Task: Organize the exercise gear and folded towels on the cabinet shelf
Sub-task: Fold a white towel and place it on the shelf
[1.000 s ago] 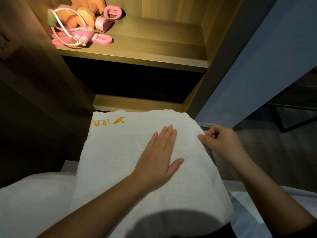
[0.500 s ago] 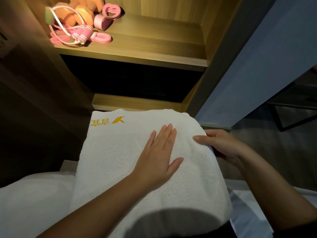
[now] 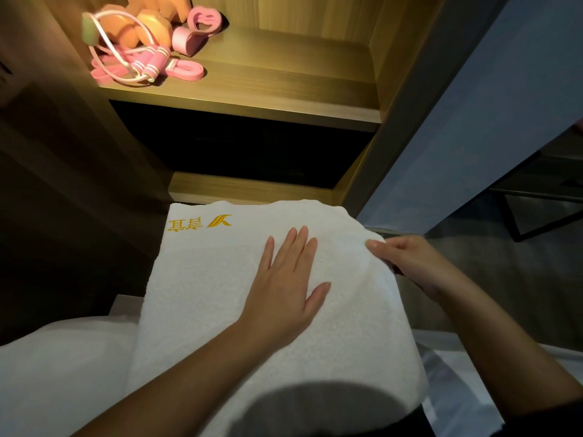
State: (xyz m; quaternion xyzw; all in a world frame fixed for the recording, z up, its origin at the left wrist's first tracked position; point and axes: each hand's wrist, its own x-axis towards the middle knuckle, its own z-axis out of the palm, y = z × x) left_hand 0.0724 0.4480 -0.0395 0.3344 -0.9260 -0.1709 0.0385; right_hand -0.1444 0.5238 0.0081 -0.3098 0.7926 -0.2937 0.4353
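Towel (image 3: 220,294): one, white, looped terry pile, folded to a thick rectangle with soft rounded edges; gold embroidered logo (image 3: 198,223) at its far left corner. It lies on smooth white bedding (image 3: 63,373) in front of the cabinet, its far edge just short of the lower shelf (image 3: 252,187), not on any shelf. Left hand (image 3: 284,288): palm down, flat on the towel's middle, four fingers straight and close together, thumb splayed out. Right hand (image 3: 413,266): at the towel's right edge, thumb (image 3: 378,246) laid on top, fingers curled underneath, pinching the edge, which is lifted slightly there. Upper shelf (image 3: 284,80): wood-grain board, warm lit, right part bare. Exercise gear is bunched at its left rear. Orange dumbbells (image 3: 151,23), faceted heads, matte; exact number cannot be told, partly cut by the frame. Jump-rope handles (image 3: 154,63): two, pink, cylindrical with pale rings, side by side, joined to a thin glossy pale cord (image 3: 104,42) looping over the dumbbells. Flat pink band (image 3: 186,74): one, lying beside the handles. Pink looped piece (image 3: 202,22): one, rubbery, behind the band.
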